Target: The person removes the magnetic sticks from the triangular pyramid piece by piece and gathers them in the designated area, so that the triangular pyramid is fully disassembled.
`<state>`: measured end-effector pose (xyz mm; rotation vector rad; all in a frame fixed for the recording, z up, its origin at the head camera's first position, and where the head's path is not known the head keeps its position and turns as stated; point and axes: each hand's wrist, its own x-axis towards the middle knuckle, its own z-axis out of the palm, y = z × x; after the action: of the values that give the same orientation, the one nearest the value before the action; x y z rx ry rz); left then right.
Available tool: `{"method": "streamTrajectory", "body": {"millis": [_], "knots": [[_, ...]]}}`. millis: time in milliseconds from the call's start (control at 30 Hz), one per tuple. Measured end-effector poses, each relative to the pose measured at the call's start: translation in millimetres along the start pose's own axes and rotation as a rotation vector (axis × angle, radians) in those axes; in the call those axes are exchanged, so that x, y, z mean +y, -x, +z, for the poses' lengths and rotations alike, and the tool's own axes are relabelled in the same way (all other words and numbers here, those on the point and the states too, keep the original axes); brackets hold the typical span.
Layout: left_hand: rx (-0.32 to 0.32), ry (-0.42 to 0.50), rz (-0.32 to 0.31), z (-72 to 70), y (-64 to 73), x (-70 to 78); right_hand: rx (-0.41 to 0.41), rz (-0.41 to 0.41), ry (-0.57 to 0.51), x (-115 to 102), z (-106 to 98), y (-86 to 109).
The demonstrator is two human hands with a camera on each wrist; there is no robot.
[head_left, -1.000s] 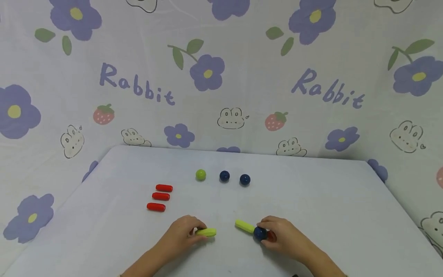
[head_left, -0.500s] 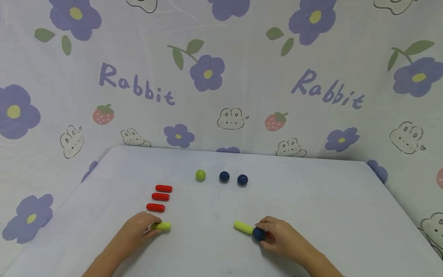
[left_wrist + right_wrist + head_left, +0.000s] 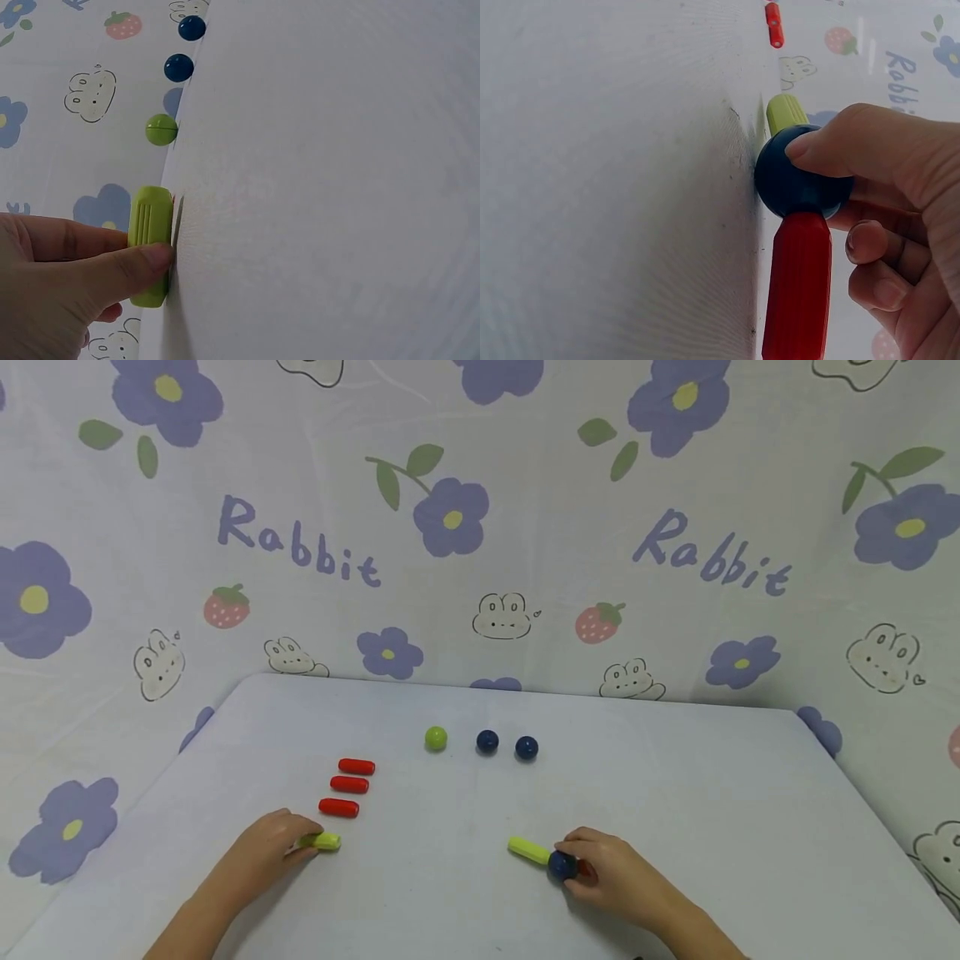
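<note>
My left hand (image 3: pixel 264 853) pinches a short yellow-green ribbed rod (image 3: pixel 150 217) between thumb and fingers, low over the table at the left, just in front of the red rods. At the right, my right hand (image 3: pixel 618 877) grips a dark blue ball (image 3: pixel 795 180) with thumb and fingers. From that ball a yellow-green rod (image 3: pixel 528 850) sticks out toward the upper left. A red rod (image 3: pixel 799 285) joins its other side, mostly hidden by the hand in the head view.
Several red rods (image 3: pixel 339 808) lie in a column at the left of the white table (image 3: pixel 675 777). Behind them stand a green ball (image 3: pixel 436 738) and two dark blue balls (image 3: pixel 487 742) in a row. A patterned cloth (image 3: pixel 555 560) hangs at the back.
My left hand has carried the yellow-green rod left, from the middle to near the red rods. The rightmost blue ball on the table shifted slightly left. My right hand stayed nearly still.
</note>
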<state>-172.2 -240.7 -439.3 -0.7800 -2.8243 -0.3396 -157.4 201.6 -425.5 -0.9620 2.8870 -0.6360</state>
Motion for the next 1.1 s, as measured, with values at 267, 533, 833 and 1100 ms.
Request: {"method": "streamTrajectory", "body": {"millis": [267, 533, 833, 1100], "knots": [[-0.025, 0.006, 0.009, 1.2, -2.7, -2.0, -0.004, 0.002, 0.006, 0, 0, -0.4], [-0.041, -0.016, -0.024, 2.7, -7.9, 4.0, 0.004, -0.012, 0.005, 0, 1, 0.1], [0.071, -0.042, 0.005, 5.5, -11.2, 14.0, 0.019, 0.032, 0.0, -2, 2, 0.5], [0.194, -0.021, 0.171, 11.7, -35.9, 55.0, 0.08, 0.124, 0.082, -6, 3, 0.2]]}}
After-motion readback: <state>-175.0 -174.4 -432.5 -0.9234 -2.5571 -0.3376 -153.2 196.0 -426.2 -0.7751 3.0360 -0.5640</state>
